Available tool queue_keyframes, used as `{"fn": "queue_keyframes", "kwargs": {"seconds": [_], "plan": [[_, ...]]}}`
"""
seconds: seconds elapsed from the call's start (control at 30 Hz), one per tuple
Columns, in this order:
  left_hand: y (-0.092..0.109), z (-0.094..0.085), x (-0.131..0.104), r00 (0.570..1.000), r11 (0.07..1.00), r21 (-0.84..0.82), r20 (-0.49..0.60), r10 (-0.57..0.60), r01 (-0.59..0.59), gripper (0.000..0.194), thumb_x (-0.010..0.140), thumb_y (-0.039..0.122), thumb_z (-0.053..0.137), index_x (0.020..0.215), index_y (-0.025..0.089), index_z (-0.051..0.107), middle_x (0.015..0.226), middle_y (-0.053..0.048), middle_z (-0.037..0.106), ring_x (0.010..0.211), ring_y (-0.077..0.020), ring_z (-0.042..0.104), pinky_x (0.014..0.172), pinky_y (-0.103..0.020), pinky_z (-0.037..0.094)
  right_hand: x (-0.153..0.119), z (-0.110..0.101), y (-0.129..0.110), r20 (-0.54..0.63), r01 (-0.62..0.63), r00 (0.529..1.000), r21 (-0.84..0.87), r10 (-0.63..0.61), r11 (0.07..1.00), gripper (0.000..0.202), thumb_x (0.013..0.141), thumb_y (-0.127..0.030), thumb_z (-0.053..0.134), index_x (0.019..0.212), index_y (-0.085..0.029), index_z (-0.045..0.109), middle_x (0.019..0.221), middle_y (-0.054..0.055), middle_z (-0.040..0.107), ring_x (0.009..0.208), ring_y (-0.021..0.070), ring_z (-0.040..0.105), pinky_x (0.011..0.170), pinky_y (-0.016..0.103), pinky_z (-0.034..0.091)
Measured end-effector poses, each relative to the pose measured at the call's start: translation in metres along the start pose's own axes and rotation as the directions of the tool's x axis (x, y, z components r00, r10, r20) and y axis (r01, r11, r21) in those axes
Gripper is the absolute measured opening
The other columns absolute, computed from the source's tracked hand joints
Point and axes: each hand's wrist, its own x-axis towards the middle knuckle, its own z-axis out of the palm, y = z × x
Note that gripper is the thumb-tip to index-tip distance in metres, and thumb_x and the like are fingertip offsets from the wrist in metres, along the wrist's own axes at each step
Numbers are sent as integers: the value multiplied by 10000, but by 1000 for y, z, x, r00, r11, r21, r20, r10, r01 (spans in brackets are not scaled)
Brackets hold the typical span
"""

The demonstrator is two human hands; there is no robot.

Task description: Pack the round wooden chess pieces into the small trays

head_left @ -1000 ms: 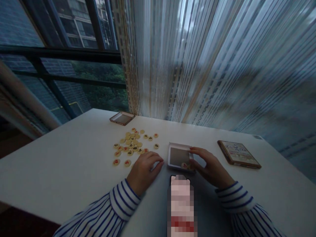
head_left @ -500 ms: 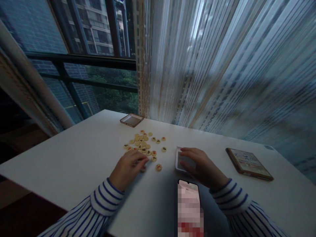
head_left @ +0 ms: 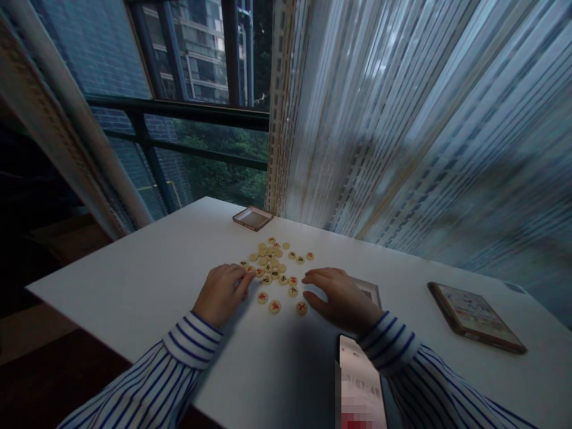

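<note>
Lying flat: round game pieces (head_left: 274, 273), many lettered side up | right hand (head_left: 342, 298): fingers apart | left hand (head_left: 221, 294): cannot tell

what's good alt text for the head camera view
A bare left hand and bare right hand in blue-and-white striped sleeves flank scattered round, pale-yellow pieces, some marked red or black, on a white table. A shallow pale box sits partly hidden by the right hand; a black-edged phone lies nearer.
</note>
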Motion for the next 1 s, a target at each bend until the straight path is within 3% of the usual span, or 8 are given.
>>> {"fn": "queue_keyframes", "kwargs": {"seconds": [0.13, 0.2, 0.47, 0.6, 0.87, 1.0], "plan": [[-11, 7, 6, 998, 1000, -10, -66, -3, 3, 248, 844, 297, 445, 865, 183, 664, 921, -81, 693, 873, -227, 627, 788, -387, 490, 11, 4, -4, 26, 10, 1000, 16, -11, 1000, 235, 828, -251, 507, 1020, -178, 620, 1078, 92, 648, 1009, 223, 578, 892, 423, 411], [-14, 11, 10, 999, 1000, 7, -47, -23, 23, 228, 807, 304, 497, 871, 179, 677, 976, -99, 685, 913, -249, 624, 817, -412, 491, 15, 6, -5, 31, 12, 999, 27, -12, 1000, 227, 826, -245, 511, 1013, -179, 622, 1074, 86, 650, 1012, 219, 577, 896, 415, 408], [-14, 15, 27, 970, 992, 104, 225, -97, 75, 314, 769, 311, 538, 995, 147, 683, 1158, -147, 615, 1076, -283, 553, 927, -404, 434, 23, 9, -5, 58, 10, 998, 44, -13, 999, 226, 821, -243, 515, 1012, -188, 622, 1083, 86, 640, 1018, 209, 571, 906, 396, 392], [-13, 16, 35, 950, 990, 127, 297, -94, 58, 317, 764, 318, 550, 1000, 157, 689, 1180, -143, 598, 1100, -274, 534, 946, -371, 413, 23, 9, -4, 68, -3, 998, 45, 0, 999, 230, 815, -232, 519, 1015, -187, 623, 1089, 91, 638, 1017, 214, 569, 903, 402, 390], [-19, 26, 40, 945, 991, 130, 322, -52, 11, 302, 772, 353, 558, 961, 172, 709, 1118, -145, 609, 1069, -289, 534, 927, -402, 410, 22, 13, 1, 76, -8, 997, 52, 4, 999, 244, 815, -222, 519, 1035, -185, 619, 1098, 93, 636, 1019, 221, 569, 890, 410, 399], [-21, 28, 39, 969, 993, 116, 247, -26, -3, 282, 775, 346, 560, 946, 175, 704, 1072, -131, 615, 1017, -287, 546, 882, -421, 431, 20, 13, 5, 61, -4, 998, 52, 1, 999, 244, 816, -234, 522, 1037, -191, 616, 1101, 88, 635, 1025, 221, 568, 892, 412, 400]]}}
